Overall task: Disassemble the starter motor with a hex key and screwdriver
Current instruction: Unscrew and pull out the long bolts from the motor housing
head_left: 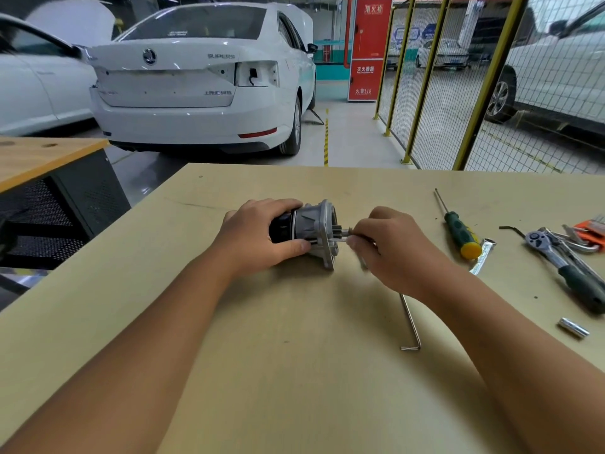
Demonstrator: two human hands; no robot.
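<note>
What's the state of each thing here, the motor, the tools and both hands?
Starter motor: lying on its side on the table, still assembled.
Left hand: grips the motor's dark body.
Right hand: fingers pinch a hex key at the motor's flange.
Green screwdriver: lying unused.
Long hex key: lying loose beside the right wrist.
Ratchet wrench: lying unused.
Socket: lying on its side.
</note>
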